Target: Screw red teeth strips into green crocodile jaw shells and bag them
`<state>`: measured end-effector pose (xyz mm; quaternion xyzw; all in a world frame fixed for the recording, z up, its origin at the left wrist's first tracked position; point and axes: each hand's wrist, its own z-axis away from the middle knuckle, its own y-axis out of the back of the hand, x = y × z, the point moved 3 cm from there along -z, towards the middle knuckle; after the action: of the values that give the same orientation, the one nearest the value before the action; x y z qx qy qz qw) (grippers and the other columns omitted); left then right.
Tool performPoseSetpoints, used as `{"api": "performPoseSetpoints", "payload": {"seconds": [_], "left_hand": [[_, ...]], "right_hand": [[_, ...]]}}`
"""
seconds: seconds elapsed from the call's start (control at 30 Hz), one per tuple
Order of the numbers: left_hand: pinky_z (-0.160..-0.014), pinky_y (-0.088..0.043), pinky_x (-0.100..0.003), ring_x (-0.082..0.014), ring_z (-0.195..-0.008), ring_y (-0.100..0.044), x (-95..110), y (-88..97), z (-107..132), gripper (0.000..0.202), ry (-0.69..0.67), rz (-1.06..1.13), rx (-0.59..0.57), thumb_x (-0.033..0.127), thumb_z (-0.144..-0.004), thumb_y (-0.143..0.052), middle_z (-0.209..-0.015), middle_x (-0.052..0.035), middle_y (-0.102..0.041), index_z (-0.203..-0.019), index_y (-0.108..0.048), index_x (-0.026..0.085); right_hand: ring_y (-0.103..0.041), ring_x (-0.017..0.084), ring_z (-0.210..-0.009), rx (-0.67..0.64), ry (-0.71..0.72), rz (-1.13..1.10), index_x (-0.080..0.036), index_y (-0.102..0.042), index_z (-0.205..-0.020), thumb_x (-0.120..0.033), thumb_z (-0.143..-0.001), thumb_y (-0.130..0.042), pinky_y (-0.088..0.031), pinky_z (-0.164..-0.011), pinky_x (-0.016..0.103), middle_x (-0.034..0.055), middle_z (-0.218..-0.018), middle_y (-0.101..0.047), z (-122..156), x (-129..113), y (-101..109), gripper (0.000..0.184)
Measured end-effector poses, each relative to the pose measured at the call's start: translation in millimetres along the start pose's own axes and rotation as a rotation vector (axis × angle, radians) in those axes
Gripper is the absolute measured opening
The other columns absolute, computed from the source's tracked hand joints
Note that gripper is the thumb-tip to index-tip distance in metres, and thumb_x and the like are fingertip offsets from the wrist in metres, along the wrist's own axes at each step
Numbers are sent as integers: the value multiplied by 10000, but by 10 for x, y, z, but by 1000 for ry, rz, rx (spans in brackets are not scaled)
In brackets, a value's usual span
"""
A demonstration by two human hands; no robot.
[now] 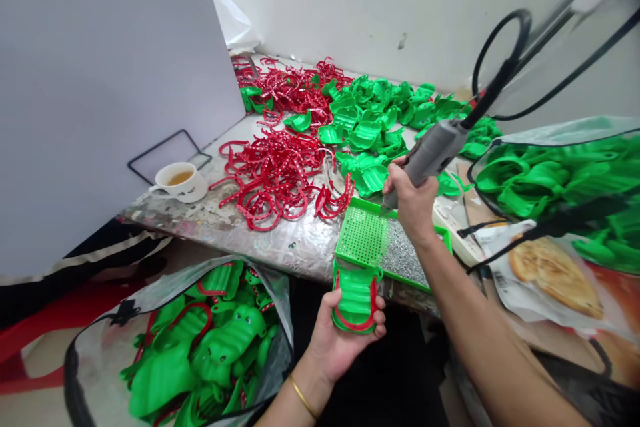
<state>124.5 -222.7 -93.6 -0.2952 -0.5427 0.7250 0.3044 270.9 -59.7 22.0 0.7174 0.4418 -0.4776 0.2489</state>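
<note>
My left hand (334,340) is closed around a green plastic toy jaw part with a red insert (356,299), held just below the table's front edge. My right hand (411,201) grips a grey electric screwdriver (434,150) with a black cable rising to the upper right. Its tip points down into a green perforated tray (361,235) that holds a heap of small screws (403,257). On the table lie a pile of red curved parts (280,173) and a pile of green jaw shells (380,120).
A white cup of tea (180,181) stands at the table's left edge. A clear bag of assembled green toys (200,347) sits low on the left. Another bag of green parts (560,180) is on the right, above a flatbread on a wrapper (555,273).
</note>
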Motion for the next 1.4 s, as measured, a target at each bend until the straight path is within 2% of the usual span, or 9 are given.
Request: {"api": "performPoseSetpoints", "payload": {"seconds": [0.17,0.33,0.57,1.03,1.2,1.3,1.4], "left_hand": [[-778,-382,-310,-204,-836,-532,8,-20,-6,571,25,48,3,426,-783,-530,-1020,-165,-557,-1166,-555,4],[-774,-381,-306,-205,-842,-527,3,8,-9,577,32,56,4,430,-788,-524,-1029,-168,-551,-1174,-553,3],[-787,-384,-312,-209,-863,-527,-3,40,-12,582,32,40,-1,418,-789,-515,-1048,-168,-546,-1197,-540,3],[-763,-391,-298,-201,-856,-534,8,47,-13,585,43,47,-14,425,-768,-533,-1037,-160,-559,-1183,-548,13],[-752,-381,-290,-197,-845,-530,17,-8,-10,565,58,78,0,426,-771,-526,-1021,-157,-561,-1165,-548,21],[-735,-372,-281,-191,-827,-523,26,-62,1,559,68,92,15,420,-752,-548,-998,-153,-569,-1147,-552,24],[-724,-366,-281,-186,-813,-515,30,-104,13,554,62,95,37,417,-750,-553,-979,-155,-577,-1138,-554,21]], "right_hand": [[-498,94,-414,47,-71,43,-153,-611,-821,-288,-727,-658,-426,-411,214,-46,-497,-530,87,261,-87,171],[-503,97,-420,85,-88,66,-147,-613,-832,-314,-731,-645,-434,-412,216,-43,-506,-532,107,408,-135,197],[-497,92,-420,108,-105,88,-147,-598,-798,-353,-725,-650,-433,-410,218,-34,-537,-537,111,476,-164,225],[-471,87,-405,97,-101,108,-158,-582,-779,-317,-726,-633,-425,-407,226,-49,-502,-512,115,495,-185,175],[-480,99,-413,119,-53,46,-185,-583,-788,-309,-731,-637,-412,-397,239,-44,-519,-500,71,327,-173,146],[-462,92,-412,102,11,-33,-197,-572,-805,-293,-756,-623,-412,-414,240,-53,-522,-470,116,38,-150,119],[-428,76,-407,39,-11,-87,-198,-558,-821,-285,-782,-616,-398,-422,232,-63,-530,-432,322,-297,-85,111]]}}
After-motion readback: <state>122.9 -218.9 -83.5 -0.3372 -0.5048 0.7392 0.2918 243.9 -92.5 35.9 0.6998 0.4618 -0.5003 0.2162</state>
